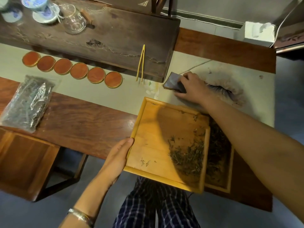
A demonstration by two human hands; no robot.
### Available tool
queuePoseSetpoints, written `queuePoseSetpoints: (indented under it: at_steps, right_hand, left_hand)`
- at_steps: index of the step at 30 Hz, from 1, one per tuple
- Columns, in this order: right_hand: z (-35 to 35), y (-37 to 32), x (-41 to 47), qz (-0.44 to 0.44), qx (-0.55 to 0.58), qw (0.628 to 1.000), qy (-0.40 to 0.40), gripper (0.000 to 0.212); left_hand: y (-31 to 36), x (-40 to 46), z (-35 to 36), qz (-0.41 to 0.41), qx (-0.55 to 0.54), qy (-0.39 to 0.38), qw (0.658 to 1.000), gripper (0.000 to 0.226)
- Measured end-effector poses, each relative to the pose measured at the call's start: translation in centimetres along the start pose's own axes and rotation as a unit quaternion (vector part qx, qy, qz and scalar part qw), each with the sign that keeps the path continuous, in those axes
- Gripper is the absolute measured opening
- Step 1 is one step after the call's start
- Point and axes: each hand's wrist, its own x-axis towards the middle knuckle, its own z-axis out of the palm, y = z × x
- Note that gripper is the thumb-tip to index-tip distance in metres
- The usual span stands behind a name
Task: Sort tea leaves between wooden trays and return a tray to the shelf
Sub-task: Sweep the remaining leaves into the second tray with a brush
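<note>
My left hand (115, 158) grips the left rim of a light wooden tray (148, 129), which tilts over the table's front edge. A small heap of tea leaves (187, 155) lies in its lower right corner. A second wooden tray (228, 178) full of dark tea leaves (217, 145) lies partly hidden under the first tray and my right forearm. Farther back on the pale runner, my right hand (192, 88) grips a dark flat rectangular object (172, 81), beside a dark smear of tea dust (220, 91).
A clear bag of tea (28, 102) lies at the left. Several round orange coasters (70, 69) line the runner. Bamboo tongs (140, 63) lean on a dark tea board (115, 38) carrying a glass pitcher (72, 18) and porcelain cups (41, 9). A bench (24, 162) stands lower left.
</note>
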Motion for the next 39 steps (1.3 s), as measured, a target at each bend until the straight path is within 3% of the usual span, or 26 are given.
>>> queuePoseSetpoints:
  at_steps: [8,12,15,17,20,22,29,31,34,39]
  right_hand:
    - [0.3,0.4,0.0,0.013,0.034,0.999,0.04,0.039]
    - [0.7,0.2,-0.5,0.018,-0.009,0.997,0.074,0.031]
    - [0.3,0.3,-1.5,0.049,0.068,0.994,0.07,0.027]
    - [-0.7,0.6,-2.7,0.079,0.117,0.983,0.119,0.026]
    - [-3.1,0.3,-6.4,0.152,0.205,0.941,0.224,0.028]
    - [-4.6,-1.1,-9.9,0.186,0.273,0.91,0.25,0.033]
    - [-6.0,-12.4,-21.3,0.173,0.39,0.883,0.195,0.032]
    - [-5.6,-15.4,-21.9,0.165,0.371,0.895,0.187,0.038]
    - [-5.1,-17.4,-20.3,0.191,0.254,0.935,0.157,0.035]
    - [-5.4,-17.2,-16.5,0.223,0.209,0.936,0.175,0.035]
  left_hand:
    - [0.0,-0.1,0.7,0.008,-0.021,0.005,1.0,0.028]
    - [-0.1,-0.2,0.7,0.009,-0.023,0.01,1.0,0.03]
    - [-0.1,-0.4,0.8,0.017,-0.019,0.01,1.0,0.027]
    - [0.1,-0.7,1.2,0.025,-0.02,0.016,0.999,0.026]
    - [0.4,-1.3,2.0,0.021,-0.019,0.029,0.999,0.03]
    - [0.7,-1.8,2.6,0.021,-0.013,0.031,0.999,0.034]
    - [2.0,-3.7,4.8,0.077,0.037,0.009,0.996,0.026]
    - [2.1,-4.0,5.3,0.085,0.055,0.003,0.995,0.027]
    - [2.0,-4.3,5.6,0.09,0.078,-0.005,0.993,0.029]
    - [0.9,-4.5,5.8,0.075,0.069,-0.019,0.995,0.03]
